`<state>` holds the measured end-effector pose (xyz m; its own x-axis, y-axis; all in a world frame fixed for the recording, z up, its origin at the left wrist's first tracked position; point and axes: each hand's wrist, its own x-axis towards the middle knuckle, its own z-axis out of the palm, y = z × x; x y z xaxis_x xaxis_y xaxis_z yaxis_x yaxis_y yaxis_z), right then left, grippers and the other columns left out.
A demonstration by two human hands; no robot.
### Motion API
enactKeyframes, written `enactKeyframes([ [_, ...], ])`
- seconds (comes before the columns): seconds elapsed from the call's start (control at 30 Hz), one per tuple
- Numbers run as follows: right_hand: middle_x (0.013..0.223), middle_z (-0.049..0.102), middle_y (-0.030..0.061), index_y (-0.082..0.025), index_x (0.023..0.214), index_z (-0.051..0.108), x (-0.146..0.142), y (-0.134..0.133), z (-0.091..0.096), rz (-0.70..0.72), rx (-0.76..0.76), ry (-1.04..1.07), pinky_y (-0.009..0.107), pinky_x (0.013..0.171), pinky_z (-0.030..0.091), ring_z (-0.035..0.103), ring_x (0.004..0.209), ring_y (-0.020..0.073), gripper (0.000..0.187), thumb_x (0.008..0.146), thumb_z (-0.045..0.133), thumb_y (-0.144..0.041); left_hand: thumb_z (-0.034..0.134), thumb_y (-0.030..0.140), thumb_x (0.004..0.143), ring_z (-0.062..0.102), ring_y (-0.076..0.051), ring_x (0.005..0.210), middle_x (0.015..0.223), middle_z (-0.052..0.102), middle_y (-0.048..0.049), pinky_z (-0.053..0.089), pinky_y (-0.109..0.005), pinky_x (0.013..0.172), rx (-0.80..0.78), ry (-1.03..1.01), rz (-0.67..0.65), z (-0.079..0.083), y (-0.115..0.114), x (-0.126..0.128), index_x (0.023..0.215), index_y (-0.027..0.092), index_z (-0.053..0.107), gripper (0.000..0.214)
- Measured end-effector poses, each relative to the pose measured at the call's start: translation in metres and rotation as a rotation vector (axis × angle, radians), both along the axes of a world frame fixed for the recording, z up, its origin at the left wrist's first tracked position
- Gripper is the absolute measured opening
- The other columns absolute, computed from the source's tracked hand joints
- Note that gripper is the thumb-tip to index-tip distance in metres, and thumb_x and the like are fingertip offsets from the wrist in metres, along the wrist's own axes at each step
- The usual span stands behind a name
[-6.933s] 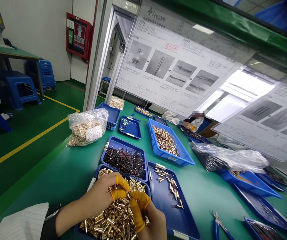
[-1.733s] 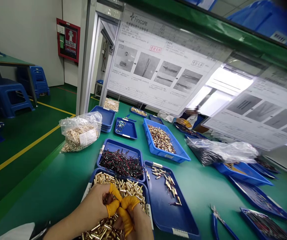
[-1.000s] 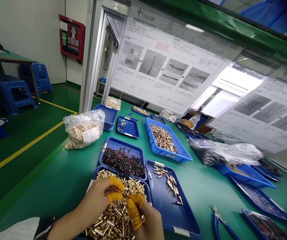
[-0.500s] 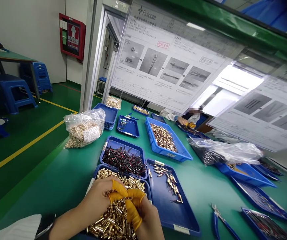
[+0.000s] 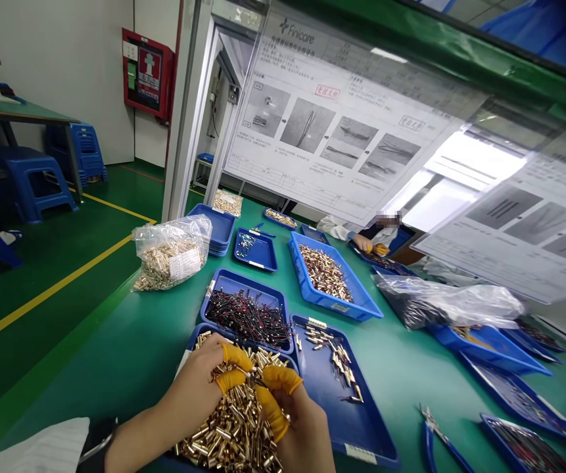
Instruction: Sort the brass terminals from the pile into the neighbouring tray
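Yellow finger cots cover the thumb and forefinger of both hands. My left hand is closed in a pinch over a tray heaped with small gold-coloured metal tubes. Close beside it, my right hand is also pinched, its fingertips facing the left ones. A thin dark piece seems to lie between the fingertips, too small to name. Just beyond sits a tray of black and red wire leads. To the right, a blue tray holds several tubes with leads in them.
Blue-handled pliers lie at the right, near a tray of dark leads. A deeper blue bin of tubes and a clear bag stand farther back. Printed sheets hang above. Across the table, another person's hands work.
My fingertips, touching half a second ago, are now slightly apart. The right hand has shifted a little to the right. The whole view has moved slightly.
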<state>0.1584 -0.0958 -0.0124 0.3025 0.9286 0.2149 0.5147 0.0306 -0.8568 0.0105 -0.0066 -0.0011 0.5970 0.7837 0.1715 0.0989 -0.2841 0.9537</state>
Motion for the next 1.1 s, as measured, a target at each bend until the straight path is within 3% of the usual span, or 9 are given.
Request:
enactKeyframes([
  [0.23,0.077,0.069,0.0059,-0.018,0.088,0.061,0.004,-0.002,-0.005,-0.042,0.103,-0.274,0.022,0.059,0.052,0.066,0.066,0.0174,0.010,0.081,0.054,-0.019,0.056,0.015,0.078,0.053,-0.019,0.087,0.088,0.057,-0.0012,0.041,-0.028,0.078,-0.048,0.036,0.004,-0.001,-0.001,-0.001,0.085,0.022,0.064,0.012],
  [0.47,0.069,0.064,0.0019,-0.021,0.086,0.059,-0.001,-0.002,0.004,0.052,0.309,-0.405,0.018,0.054,0.046,0.063,0.060,0.0136,0.015,0.084,0.047,-0.012,0.053,0.014,0.077,0.054,-0.017,0.082,0.083,0.058,-0.0006,0.042,-0.026,0.075,-0.047,0.096,-0.013,0.001,-0.001,0.000,0.077,0.020,0.062,0.011],
  [0.6,0.067,0.063,0.0018,-0.022,0.086,0.061,-0.002,-0.003,0.005,0.059,0.293,-0.379,0.020,0.052,0.044,0.062,0.058,0.0149,0.015,0.085,0.048,-0.014,0.048,0.019,0.082,0.053,-0.017,0.079,0.080,0.056,-0.0001,0.041,-0.026,0.073,0.002,0.127,-0.051,0.002,-0.002,-0.001,0.069,0.019,0.059,0.017],
  [0.87,0.072,0.066,0.0026,-0.024,0.088,0.060,-0.009,-0.004,0.004,0.008,0.252,-0.242,0.022,0.058,0.046,0.064,0.063,0.0165,0.013,0.086,0.048,-0.019,0.048,0.015,0.083,0.050,-0.018,0.083,0.085,0.054,-0.0019,0.040,-0.027,0.074,0.098,0.034,-0.048,0.002,-0.004,-0.003,0.079,0.020,0.060,0.013],
  [1.0,0.078,0.068,0.0067,-0.022,0.092,0.059,-0.005,-0.006,0.000,-0.053,0.208,-0.298,0.026,0.064,0.050,0.066,0.072,0.0198,0.013,0.085,0.048,-0.022,0.047,0.018,0.084,0.050,-0.017,0.080,0.082,0.052,-0.0012,0.040,-0.026,0.070,0.099,0.049,-0.051,0.002,-0.004,-0.003,0.078,0.019,0.059,0.014],
  [1.1,0.082,0.069,0.0111,-0.019,0.092,0.062,0.000,-0.006,0.001,-0.003,0.122,-0.355,0.027,0.067,0.052,0.066,0.079,0.0220,0.015,0.085,0.050,-0.024,0.047,0.021,0.085,0.050,-0.017,0.076,0.080,0.052,-0.0007,0.041,-0.026,0.068,0.079,0.081,-0.023,0.000,-0.003,-0.002,0.076,0.019,0.058,0.015],
])
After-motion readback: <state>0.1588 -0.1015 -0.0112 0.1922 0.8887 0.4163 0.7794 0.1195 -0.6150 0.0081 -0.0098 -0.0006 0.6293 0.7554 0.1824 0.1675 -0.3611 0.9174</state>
